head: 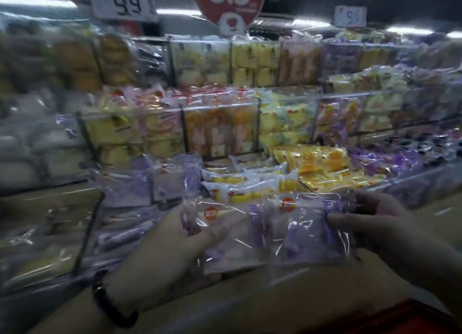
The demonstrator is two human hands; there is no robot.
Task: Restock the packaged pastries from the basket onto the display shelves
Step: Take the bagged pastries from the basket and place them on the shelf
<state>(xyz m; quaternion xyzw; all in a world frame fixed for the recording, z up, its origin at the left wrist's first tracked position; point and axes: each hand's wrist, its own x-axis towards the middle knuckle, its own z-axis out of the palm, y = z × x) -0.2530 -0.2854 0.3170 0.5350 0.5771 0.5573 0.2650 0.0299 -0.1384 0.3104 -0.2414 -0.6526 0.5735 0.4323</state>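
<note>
Two clear-plastic, purple-printed pastry packets point(300, 233) side by side above low front tier. Left grip point(170, 238) clamped on left end, right grip point(382, 231) pinching right end. Tiered acrylic display shelves point(220, 107) look near full; pair not yet placed; basket stock unseen.

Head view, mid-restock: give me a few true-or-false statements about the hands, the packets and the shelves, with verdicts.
1. The left hand and right hand both hold purple packets. True.
2. The left wrist is bare. False: it wears a dark bead bracelet.
3. The price sign at upper left reads 9.9. True.
4. Only purple goods lie on the shelf behind the held packets. False: yellow packets lie right behind them.
</note>
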